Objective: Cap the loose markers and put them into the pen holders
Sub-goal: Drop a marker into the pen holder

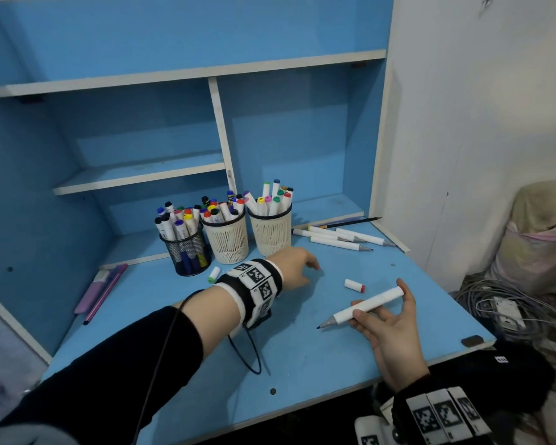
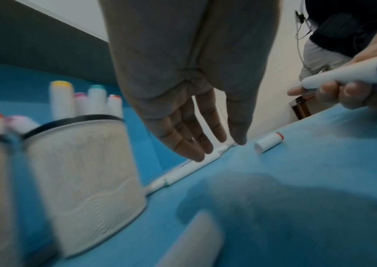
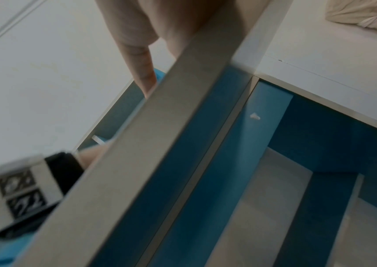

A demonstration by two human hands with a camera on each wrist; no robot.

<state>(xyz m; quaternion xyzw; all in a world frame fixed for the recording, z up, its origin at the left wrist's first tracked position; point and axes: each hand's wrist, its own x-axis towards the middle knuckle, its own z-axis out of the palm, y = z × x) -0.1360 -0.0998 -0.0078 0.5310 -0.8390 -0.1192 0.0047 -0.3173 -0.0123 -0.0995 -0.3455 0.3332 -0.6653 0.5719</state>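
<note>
We hold a white uncapped marker with a grey tip [image 1: 363, 308] in our right hand [image 1: 387, 332], fingers and thumb curled round its barrel above the blue bench [image 1: 302, 364], while our left hand [image 1: 297, 268] hangs released, fingers straight and holding nothing, above the bench just short of the small white cap with a red end [image 1: 354, 285], which lies between the two hands. Our worry is that the straight fingers could nudge that round cap and send it rolling toward the bench edge beyond our right hand; we also judge that the bare grey tip could smear the bench or our palm if the barrel dips. A second white cap with a green end [image 1: 214, 274] lies behind our left wrist, beside the black mesh pen holder [image 1: 188, 252], so we could pick a cap of the wrong colour; the two cream mesh pen holders [image 1: 272, 234] stand just beyond our left hand, and three more uncapped white markers [image 1: 337, 239] lie past them. The left wrist view shows our fingers apart from the cap, which the head view leaves unclear; the right wrist view shows mainly the barrel, blurred, and no bench top.
</note>
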